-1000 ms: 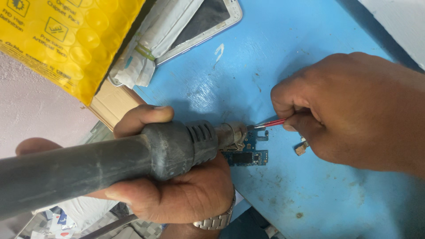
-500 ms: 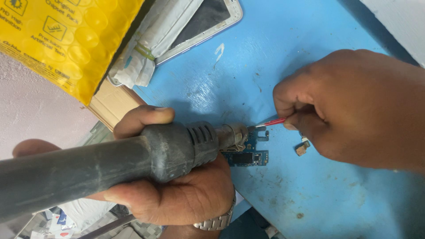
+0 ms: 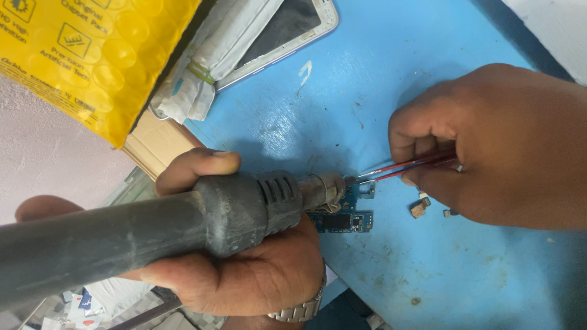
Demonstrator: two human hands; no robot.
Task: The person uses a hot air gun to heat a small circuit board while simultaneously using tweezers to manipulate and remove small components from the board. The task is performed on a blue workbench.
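My left hand point(image 3: 244, 275) grips a black hot-air gun point(image 3: 183, 226) whose metal nozzle point(image 3: 324, 188) points at a small blue circuit board point(image 3: 345, 214) lying on the blue mat point(image 3: 428, 275). My right hand point(image 3: 501, 146) pinches red-handled tweezers point(image 3: 403, 168), and their tips touch the board's upper edge right beside the nozzle. A metal watch band point(image 3: 299, 311) shows on my left wrist. The gun hides the board's left part.
Small loose metal parts point(image 3: 422, 208) lie on the mat under my right hand. A white-framed phone point(image 3: 287, 27) and a folded white wrap point(image 3: 202, 73) lie at the top, with a yellow padded envelope point(image 3: 92, 55) and a cardboard box point(image 3: 159, 143) at left.
My right hand has shifted slightly to the right and up, uncovering more of the tweezers. The hot-air gun stays on the board.
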